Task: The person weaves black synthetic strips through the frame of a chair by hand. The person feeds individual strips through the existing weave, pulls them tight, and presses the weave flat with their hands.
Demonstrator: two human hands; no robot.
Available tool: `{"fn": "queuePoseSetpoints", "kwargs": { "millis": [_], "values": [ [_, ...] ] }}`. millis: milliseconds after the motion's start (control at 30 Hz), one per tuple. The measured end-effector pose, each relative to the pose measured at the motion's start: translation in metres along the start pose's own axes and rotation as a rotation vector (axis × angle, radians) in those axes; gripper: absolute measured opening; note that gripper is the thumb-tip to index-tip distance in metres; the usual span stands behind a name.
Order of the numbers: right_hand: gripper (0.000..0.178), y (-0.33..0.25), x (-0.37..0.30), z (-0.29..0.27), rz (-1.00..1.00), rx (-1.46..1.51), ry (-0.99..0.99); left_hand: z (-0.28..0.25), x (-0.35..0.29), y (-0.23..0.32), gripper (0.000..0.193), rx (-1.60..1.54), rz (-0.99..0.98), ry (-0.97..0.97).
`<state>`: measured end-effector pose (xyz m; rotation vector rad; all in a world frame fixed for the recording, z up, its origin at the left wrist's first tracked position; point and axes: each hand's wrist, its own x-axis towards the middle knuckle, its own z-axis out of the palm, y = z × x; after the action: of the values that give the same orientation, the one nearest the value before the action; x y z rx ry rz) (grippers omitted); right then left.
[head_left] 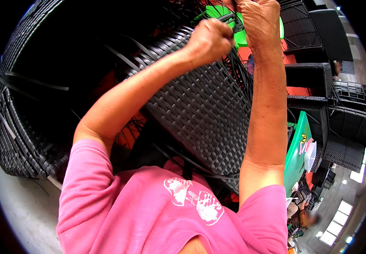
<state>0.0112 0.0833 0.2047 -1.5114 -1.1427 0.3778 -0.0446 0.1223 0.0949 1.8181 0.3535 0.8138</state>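
Note:
A dark grey woven wicker panel slopes beneath my forearms, with loose strips sticking out at its upper left edge. Over its upper end my left hand is closed in a fist, slightly blurred; its grip is hidden. Beside it, a small dark grey tool-like piece shows, too unclear to name. My right hand is raised at the top edge, fingers bent and partly cut off, at a black plastic strip that appears pinched there. Bright green plastic lies behind both hands.
Another woven wicker piece with loose strip ends curves along the left. Black wicker frames stand in a row at right. A green board leans near my right elbow, a white holder on it. Other people are blurred farther off.

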Motion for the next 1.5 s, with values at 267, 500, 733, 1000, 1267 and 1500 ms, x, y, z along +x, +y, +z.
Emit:
{"fn": "queuePoseSetpoints", "kwargs": {
  "millis": [267, 500, 733, 1000, 1267, 1500],
  "values": [
    [0.024, 0.024, -0.013, 0.002, 0.098, -0.425, -0.157, 0.061, -0.054, -0.013, 0.009, 0.280, 0.022, -0.127],
    [0.035, 0.046, -0.047, -0.002, 0.278, -0.017, -0.195, 0.056, -0.054, -0.022, 0.004, 0.446, 0.231, -0.348],
    [0.015, 0.101, -0.056, -0.026, 0.498, 0.006, -0.122, -0.027, -0.024, -0.007, 0.010, 0.234, -0.097, -0.280],
    [0.010, 0.101, -0.065, -0.012, 0.605, -0.054, 0.040, -0.046, -0.001, -0.067, 0.025, 0.460, -0.346, 0.035],
    [0.008, 0.094, -0.076, -0.019, 0.622, -0.040, 0.004, -0.046, -0.002, -0.072, 0.028, 0.303, -0.478, 0.023],
    [0.010, 0.096, -0.060, -0.018, 0.622, -0.054, -0.097, -0.046, -0.002, -0.082, 0.027, 0.266, -0.438, -0.006]
  ]
}}
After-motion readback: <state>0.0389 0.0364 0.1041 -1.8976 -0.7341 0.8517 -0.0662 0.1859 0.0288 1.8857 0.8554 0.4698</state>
